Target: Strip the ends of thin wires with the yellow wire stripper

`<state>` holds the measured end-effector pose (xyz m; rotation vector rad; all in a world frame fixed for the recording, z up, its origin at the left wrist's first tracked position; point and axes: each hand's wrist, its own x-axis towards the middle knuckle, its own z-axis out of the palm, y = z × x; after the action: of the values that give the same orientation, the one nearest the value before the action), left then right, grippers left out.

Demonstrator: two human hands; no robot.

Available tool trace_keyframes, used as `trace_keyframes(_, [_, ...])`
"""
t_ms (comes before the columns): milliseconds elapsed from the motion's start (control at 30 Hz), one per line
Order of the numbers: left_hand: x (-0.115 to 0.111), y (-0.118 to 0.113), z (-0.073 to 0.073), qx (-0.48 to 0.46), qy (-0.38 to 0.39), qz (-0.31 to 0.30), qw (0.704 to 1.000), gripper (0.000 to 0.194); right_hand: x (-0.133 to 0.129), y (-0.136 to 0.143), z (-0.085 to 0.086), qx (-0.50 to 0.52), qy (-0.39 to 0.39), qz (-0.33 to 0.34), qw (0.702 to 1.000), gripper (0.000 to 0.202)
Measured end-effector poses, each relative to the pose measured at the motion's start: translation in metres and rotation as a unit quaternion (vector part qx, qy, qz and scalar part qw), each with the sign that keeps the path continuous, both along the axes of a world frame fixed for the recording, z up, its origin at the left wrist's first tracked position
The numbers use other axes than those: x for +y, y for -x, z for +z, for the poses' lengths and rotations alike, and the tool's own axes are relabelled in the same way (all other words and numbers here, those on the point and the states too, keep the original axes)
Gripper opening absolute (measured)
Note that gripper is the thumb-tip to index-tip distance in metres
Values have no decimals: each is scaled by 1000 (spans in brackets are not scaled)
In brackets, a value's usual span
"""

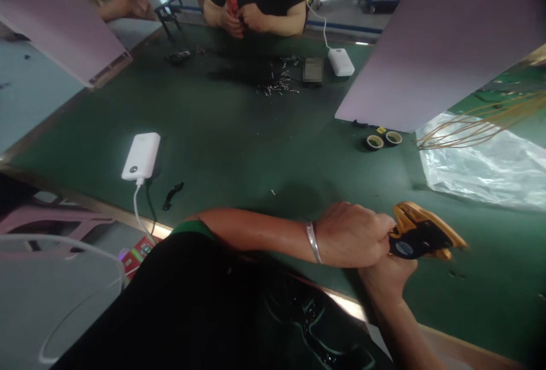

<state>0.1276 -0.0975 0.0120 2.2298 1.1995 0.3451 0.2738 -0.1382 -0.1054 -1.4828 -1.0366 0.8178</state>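
Both hands closed at the table (239,148) edge: left hand (352,236) over right hand (386,279), gripping yellow crimping pliers (420,236). Risk, probably: pinched fingers if handles snap shut; loose wires (478,122) nearby could snag.

No text, label or number is legible anywhere.

Yellow-black tool (422,237); white power bank (141,156); green table (239,136).

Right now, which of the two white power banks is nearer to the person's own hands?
The white power bank at the table's near left edge, cable plugged in. The other power bank lies far across, by the co-worker.
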Motion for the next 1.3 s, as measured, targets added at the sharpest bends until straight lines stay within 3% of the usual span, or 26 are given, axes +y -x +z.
trace_keyframes(133, [2,2,0,-15,1,14,1000,18,7,5,1,80,-8,-72,994,30])
trace_keyframes(300, [4,4,-2,-45,-2,53,998,18,11,6,10,140,34,-72,987,29])
trace_keyframes(500, [13,11,0,-71,12,106,992,24,9,2,31,158,32,45,986,28])
trace_keyframes(700, [25,25,9,-160,33,69,984,22,0,-16,40,183,56,223,956,25])
trace_keyframes(967, [28,30,18,-200,115,69,971,11,-9,-25,51,195,97,290,932,25])
trace_keyframes(1300, [31,29,14,-240,187,49,951,7,-7,-27,52,180,116,355,910,24])
